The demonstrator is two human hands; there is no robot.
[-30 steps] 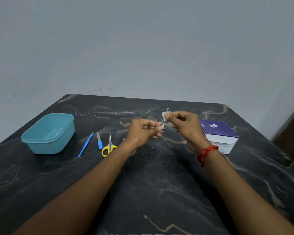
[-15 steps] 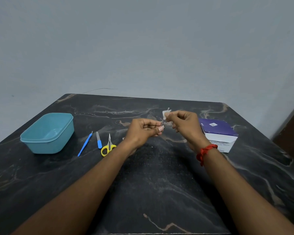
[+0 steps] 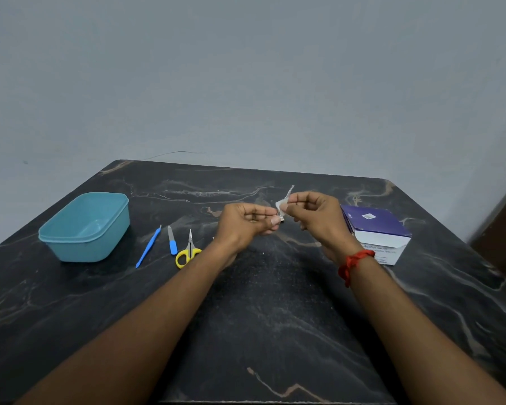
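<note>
Both hands are raised above the middle of the dark marble table (image 3: 275, 317). My right hand (image 3: 316, 217), with a red thread at its wrist, pinches a small white swab (image 3: 281, 204) between thumb and fingers. My left hand (image 3: 246, 225) has its fingers curled and pinches a thin metal tool whose tip pokes up past the swab at the point where the two hands meet. Most of the tool is hidden by the fingers.
A teal plastic tub (image 3: 85, 226) stands at the left. Beside it lie a blue stick tool (image 3: 148, 247), a small blue-handled file (image 3: 172, 244) and yellow-handled scissors (image 3: 187, 252). A purple and white box of alcohol swabs (image 3: 376, 232) sits at the right.
The hands stay together at the same spot, with only slight finger movement on the swab. The items on the table have not moved.
</note>
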